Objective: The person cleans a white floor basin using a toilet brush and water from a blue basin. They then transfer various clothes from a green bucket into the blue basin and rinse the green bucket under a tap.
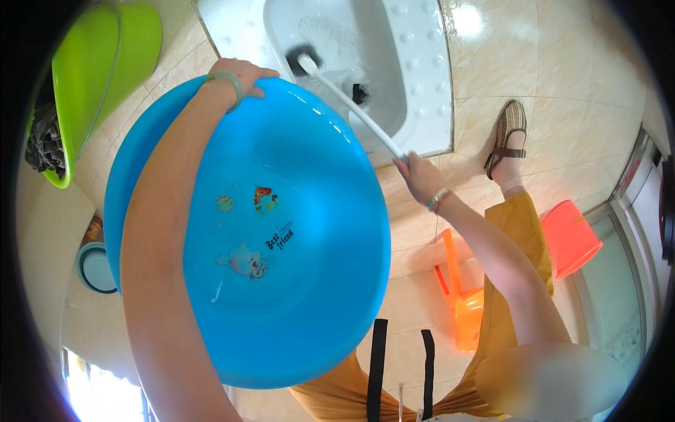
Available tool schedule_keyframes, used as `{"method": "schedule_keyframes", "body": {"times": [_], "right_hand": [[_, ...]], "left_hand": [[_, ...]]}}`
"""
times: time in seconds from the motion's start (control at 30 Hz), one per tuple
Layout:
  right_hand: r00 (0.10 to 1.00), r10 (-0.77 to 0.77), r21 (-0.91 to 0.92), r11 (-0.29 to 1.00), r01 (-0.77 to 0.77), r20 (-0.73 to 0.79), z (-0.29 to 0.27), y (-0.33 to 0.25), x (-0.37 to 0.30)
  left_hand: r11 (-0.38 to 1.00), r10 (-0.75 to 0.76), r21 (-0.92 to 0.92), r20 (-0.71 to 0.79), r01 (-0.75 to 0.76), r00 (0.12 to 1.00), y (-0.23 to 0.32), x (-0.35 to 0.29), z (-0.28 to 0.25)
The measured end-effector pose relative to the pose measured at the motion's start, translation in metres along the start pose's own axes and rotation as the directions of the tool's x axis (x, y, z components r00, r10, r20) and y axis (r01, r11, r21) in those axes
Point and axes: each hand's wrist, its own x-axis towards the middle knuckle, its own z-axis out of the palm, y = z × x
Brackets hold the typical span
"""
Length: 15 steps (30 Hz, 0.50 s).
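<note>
A large blue plastic basin (330, 281), with cartoon prints on its bottom, is tilted so that its inside faces me. My left hand (242, 72) grips its far rim, the fingers lying over the edge beside the toilet. My right hand (422, 179) is closed round the end of a long white-handled brush (362, 116). The brush's white head is inside the white squat toilet (427, 91), near a dark round opening. Water seems to run over the toilet's bowl. A second small dark patch lies beside the brush handle; I cannot tell what it is.
A lime-green tub (116, 53) with dark cloth (46, 137) stands at the far left. Below it is a small teal bowl (97, 269). An orange dipper (467, 313) and a pink-red bucket (568, 239) stand at my right, near my sandalled foot (510, 137) and a glass door (615, 281).
</note>
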Motion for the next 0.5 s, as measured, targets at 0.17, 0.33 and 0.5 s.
{"method": "schedule_keyframes", "body": {"times": [0.17,0.33,0.5], "right_hand": [[0.999,0.016,-0.078,0.997,-0.018,-0.034,-0.025,0.004,0.004],[0.989,0.045,0.056,0.998,-0.037,-0.14,-0.033,-0.023,0.036],[0.997,0.071,0.05,0.996,-0.073,0.022,0.017,0.01,-0.021]], "left_hand": [[0.997,-0.03,-0.066,0.171,0.042,0.985,0.006,0.024,-0.022],[0.996,-0.044,-0.062,0.29,0.065,0.956,0.012,0.05,-0.028],[0.986,-0.096,-0.087,0.41,0.144,0.907,0.011,0.06,-0.045]]}}
